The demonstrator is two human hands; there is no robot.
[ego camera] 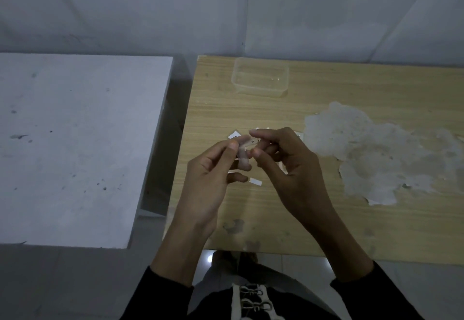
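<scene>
While the hands met above the surface (276, 108), left fingers (227, 149) and right fingers (263, 134) both pinched a pale strip (243, 155); scraps (256, 182) lay beneath.

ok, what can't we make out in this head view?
Head view, dim:
- pale strip pinched by left hand and right hand: fingers cover most; identity unclear.
- white scraps: some hidden behind the hands, count unknown.
- wooden table: right side cut off by the frame edge.
</scene>
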